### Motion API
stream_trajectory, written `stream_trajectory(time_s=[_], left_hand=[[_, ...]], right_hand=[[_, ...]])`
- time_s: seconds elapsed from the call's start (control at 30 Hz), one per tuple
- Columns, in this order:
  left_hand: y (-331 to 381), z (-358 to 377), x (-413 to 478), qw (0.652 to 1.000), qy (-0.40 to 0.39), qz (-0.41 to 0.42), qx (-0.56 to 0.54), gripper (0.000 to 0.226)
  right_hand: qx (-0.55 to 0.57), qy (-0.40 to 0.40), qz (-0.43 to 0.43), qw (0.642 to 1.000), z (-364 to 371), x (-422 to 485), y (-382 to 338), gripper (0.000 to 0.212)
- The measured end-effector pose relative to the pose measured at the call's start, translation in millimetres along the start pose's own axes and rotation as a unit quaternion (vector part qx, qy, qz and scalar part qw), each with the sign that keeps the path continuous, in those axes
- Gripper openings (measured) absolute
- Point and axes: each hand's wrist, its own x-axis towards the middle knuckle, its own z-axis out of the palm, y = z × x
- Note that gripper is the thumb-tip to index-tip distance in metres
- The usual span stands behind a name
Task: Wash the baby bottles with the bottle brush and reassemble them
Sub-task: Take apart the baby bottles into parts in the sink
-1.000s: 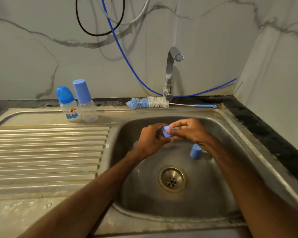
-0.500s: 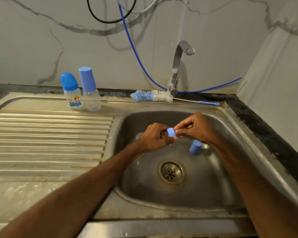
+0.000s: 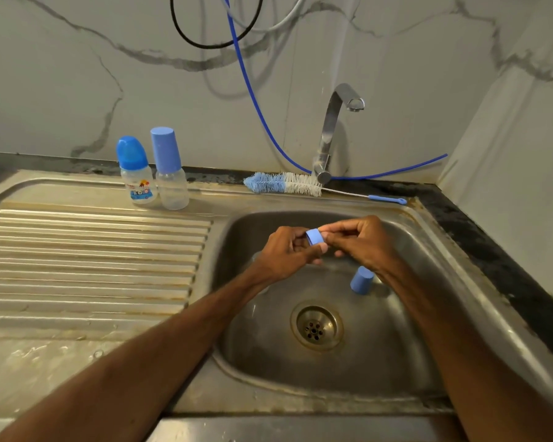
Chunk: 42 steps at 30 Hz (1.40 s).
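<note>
Over the sink basin (image 3: pixel 396 362) my left hand (image 3: pixel 288 253) grips a small blue collar ring (image 3: pixel 315 236). My right hand (image 3: pixel 361 240) pinches something at the ring's right side; what it pinches is hidden by the fingers. A blue bottle cap (image 3: pixel 361 280) lies in the basin under my right wrist. Two capped baby bottles stand on the drainboard's far edge: a printed one with a domed blue cap (image 3: pixel 136 172) and a plain one with a tall blue cap (image 3: pixel 170 170). The blue-and-white bottle brush (image 3: pixel 284 184) lies on the rim behind the basin.
A steel tap (image 3: pixel 331 129) stands behind the basin with no water running. The drain (image 3: pixel 316 327) sits at the basin's centre. A ribbed drainboard (image 3: pixel 87 260) stretches to the left. Blue, black and white hoses (image 3: pixel 253 90) hang on the marble wall.
Both hands stay together over the basin, and the blue ring has turned a little between the fingers. The camera has shifted slightly. Bottles, brush and cap have not moved.
</note>
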Motion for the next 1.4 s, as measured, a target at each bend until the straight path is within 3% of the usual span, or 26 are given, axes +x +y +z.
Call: stream_trajectory(time_s=[0.13, 0.23, 0.33, 0.43, 0.57, 0.67, 0.77, 0.9, 1.1, 1.23, 1.33, 1.4], left_hand=[[-5, 5, 1, 1.000, 0.013, -0.019, 0.002, 0.028], [-6, 9, 2, 0.998, 0.015, -0.022, 0.048, 0.022], [-4, 8, 1, 0.997, 0.026, -0.031, 0.065, 0.020], [-3, 6, -1, 0.995, 0.036, -0.037, 0.085, 0.019], [-5, 6, -2, 0.991, 0.051, -0.036, 0.120, 0.016], [-6, 7, -2, 0.990, 0.050, -0.009, 0.133, 0.013], [-3, 6, -3, 0.993, 0.013, 0.004, 0.121, 0.014], [0, 5, -3, 0.994, -0.029, 0.015, 0.108, 0.017], [-1, 6, -2, 0.992, -0.049, 0.002, 0.116, 0.023], [-3, 4, -1, 0.984, 0.014, -0.057, 0.166, 0.034], [-8, 5, -1, 0.987, 0.052, -0.121, 0.093, 0.030], [-11, 7, 0, 0.987, 0.057, -0.136, 0.058, 0.028]], right_hand=[[0.038, -0.038, 0.030, 0.998, -8, 3, 7, 0.024], [-0.055, -0.040, -0.018, 0.997, -4, 5, 13, 0.024], [-0.208, -0.036, -0.087, 0.974, 10, 7, 8, 0.026], [-0.247, -0.041, -0.085, 0.964, 20, 10, 4, 0.028], [-0.189, -0.065, -0.017, 0.980, 23, 10, 9, 0.026], [-0.056, -0.086, 0.049, 0.994, 25, 5, 9, 0.021], [0.030, -0.092, 0.083, 0.992, 18, 3, 9, 0.013], [0.121, -0.074, 0.138, 0.980, 3, 3, 12, 0.021], [0.144, -0.077, 0.172, 0.971, -10, 2, 12, 0.028], [0.101, -0.011, 0.145, 0.984, -18, 5, 17, 0.031], [0.161, -0.064, 0.169, 0.970, -24, 5, 16, 0.031], [0.116, -0.066, 0.176, 0.975, -25, 4, 16, 0.029]])
